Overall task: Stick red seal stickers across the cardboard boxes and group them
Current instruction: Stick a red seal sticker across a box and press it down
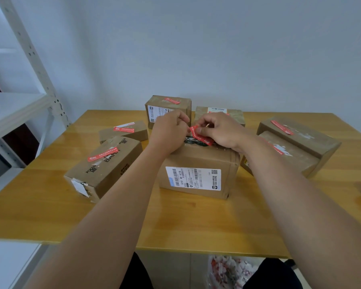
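Both my hands work over the middle box: right hand pinches the red seal sticker, left hand curled at its end; next, I judge, press it flat.

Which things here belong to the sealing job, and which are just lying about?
Job:
red seal sticker, pinched by left hand and right hand
central brown cardboard box with white label
six surrounding sealed cardboard boxes, e.g.

Lying about:
white metal shelf rack
wooden table, only the support
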